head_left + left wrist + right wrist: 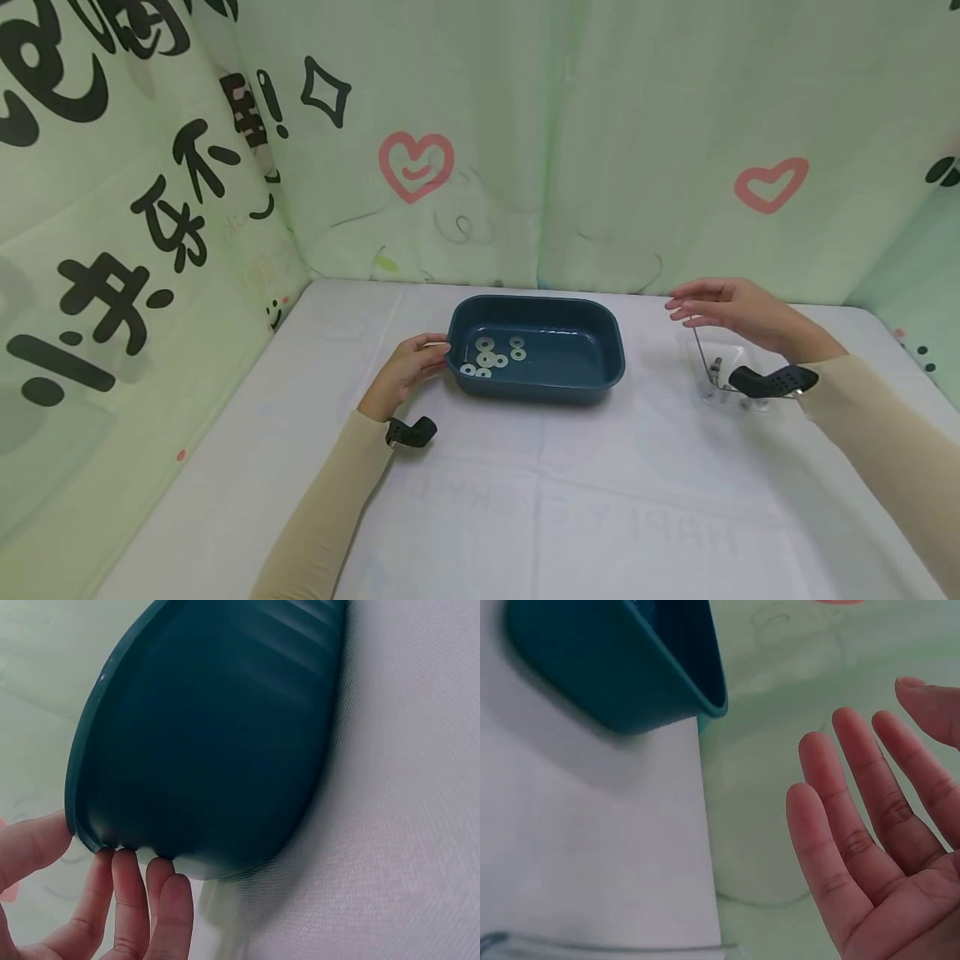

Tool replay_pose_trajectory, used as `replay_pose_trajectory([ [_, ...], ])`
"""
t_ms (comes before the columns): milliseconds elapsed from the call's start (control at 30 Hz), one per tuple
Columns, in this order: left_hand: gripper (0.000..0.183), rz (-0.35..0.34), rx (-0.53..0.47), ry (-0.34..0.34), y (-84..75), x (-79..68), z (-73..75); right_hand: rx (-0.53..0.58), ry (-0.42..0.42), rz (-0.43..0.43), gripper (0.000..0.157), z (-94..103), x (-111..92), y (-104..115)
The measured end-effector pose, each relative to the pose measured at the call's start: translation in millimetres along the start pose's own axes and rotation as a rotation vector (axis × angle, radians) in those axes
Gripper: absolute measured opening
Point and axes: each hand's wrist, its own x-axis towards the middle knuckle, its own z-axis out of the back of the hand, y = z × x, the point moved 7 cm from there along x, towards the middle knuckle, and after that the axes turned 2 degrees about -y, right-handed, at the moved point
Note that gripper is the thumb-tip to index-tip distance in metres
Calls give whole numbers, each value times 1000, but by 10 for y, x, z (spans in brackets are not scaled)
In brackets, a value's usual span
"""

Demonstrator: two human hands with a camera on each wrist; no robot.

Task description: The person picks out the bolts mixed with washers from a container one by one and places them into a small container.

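Observation:
At the left end of a dark blue rectangular basin [611, 358], my left hand [408, 371] pinches the rim. In the left wrist view its thumb [37, 844] is at the rim and its fingers touch the outer wall [202, 750]. Several pale washers [485, 359] lie in the left part of the basin. My right hand [738, 312] is raised over a small clear container [738, 354], palm bare and fingers spread in the right wrist view. Small metal pieces [716, 367] show inside the container, partly hidden by the black wrist mount. A thin rod [701, 350] slants up from there toward the fingers.
A white cloth [480, 500] covers the table. Pale green curtains [645, 125] with hearts and lettering stand along its back and sides. Black camera mounts [412, 432] jut from both wrists.

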Motion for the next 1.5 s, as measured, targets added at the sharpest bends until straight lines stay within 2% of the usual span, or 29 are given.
replay_pose_trajectory([
  [133,38,0,2,2,3,-4,0,17,27,38,48,-93,110,251],
  [367,39,15,-2,-4,13,-2,6,44,83,44,48,-306,332,638],
  [500,38,11,-6,0,11,1,9,85,148,57,46,-478,477,803],
  [700,38,-1,-17,13,2,-6,6,68,219,47,44,-769,668,990],
  [833,38,-4,-20,15,-5,-19,1,63,252,18,44,-955,791,1055],
  [1100,38,-3,-20,17,-20,-41,2,127,334,-56,43,-1320,997,1111],
  [1333,39,-3,-12,20,-21,-30,7,190,413,-116,41,-1687,1136,1051],
  [1500,40,4,-17,19,-9,-21,4,181,463,-130,40,-1924,1199,999],
])
